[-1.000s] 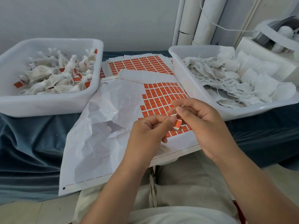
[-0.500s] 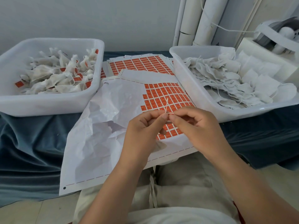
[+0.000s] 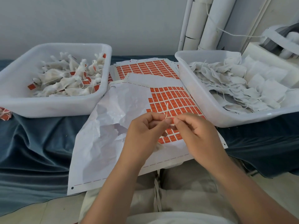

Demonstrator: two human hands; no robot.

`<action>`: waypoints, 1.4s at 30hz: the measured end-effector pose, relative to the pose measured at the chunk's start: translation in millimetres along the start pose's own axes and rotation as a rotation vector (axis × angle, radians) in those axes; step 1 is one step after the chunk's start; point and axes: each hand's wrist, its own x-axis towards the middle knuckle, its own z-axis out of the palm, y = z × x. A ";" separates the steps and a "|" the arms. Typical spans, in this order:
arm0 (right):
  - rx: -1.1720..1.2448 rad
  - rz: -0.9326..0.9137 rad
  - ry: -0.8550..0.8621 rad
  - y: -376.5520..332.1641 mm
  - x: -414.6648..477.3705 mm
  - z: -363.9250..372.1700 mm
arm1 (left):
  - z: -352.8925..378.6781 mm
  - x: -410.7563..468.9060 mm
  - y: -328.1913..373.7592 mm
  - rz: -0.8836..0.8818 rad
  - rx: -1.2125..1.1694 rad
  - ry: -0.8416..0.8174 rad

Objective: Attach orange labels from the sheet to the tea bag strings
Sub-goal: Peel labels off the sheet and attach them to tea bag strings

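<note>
Two hands meet fingertip to fingertip, left hand [image 3: 144,128] and right hand [image 3: 195,133] both pinching a thin tea bag string [image 3: 167,109] above the orange label sheet [image 3: 171,101], between a tub of labelled bags [image 3: 48,109] and a tub of plain ones [image 3: 216,115].

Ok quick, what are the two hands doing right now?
Left hand: pinching the tea bag string.
Right hand: pinching the same string.

String [image 3: 167,109] between left hand [image 3: 144,131] and right hand [image 3: 195,131], over label sheet [image 3: 113,143]
</note>
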 end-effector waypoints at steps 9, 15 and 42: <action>0.064 -0.028 -0.026 -1.2 -1.1 -6.1 | -79.8 29.8 73.4 0.279 0.017 0.431; -0.054 -0.072 -0.203 -0.3 -2.8 4.5 | -167.2 119.2 131.6 0.621 0.235 0.757; -1.104 0.380 -0.512 98.9 148.8 -147.9 | -38.3 12.7 85.6 0.468 0.419 0.174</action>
